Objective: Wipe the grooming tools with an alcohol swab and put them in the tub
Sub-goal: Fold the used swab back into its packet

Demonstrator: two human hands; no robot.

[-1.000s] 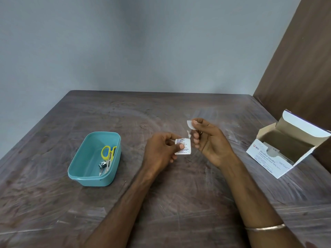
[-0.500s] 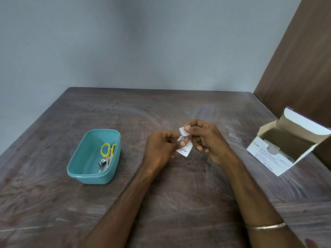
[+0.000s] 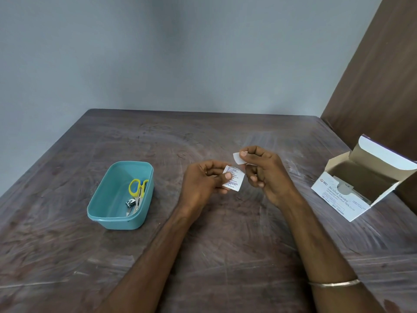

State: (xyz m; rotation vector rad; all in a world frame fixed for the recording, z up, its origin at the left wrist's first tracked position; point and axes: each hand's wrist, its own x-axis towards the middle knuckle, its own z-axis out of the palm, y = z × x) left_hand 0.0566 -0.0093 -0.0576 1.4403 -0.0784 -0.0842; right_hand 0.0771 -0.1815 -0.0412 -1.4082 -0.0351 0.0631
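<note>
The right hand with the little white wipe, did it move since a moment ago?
Yes. The right hand pulled the white wipe up and away from the packet, toward the table's far edge.

Above a scuffed dark wooden table (image 3: 225, 256), the left hand (image 3: 203, 181) pinches a printed white swab packet (image 3: 234, 180) while the right hand (image 3: 264, 170) pinches a small white swab (image 3: 238, 158). A teal plastic tub (image 3: 108, 199) holds yellow-handled scissors (image 3: 137, 190) and a metal nail clipper (image 3: 130, 203). An open white cardboard swab box (image 3: 338, 197) sits right.
</note>
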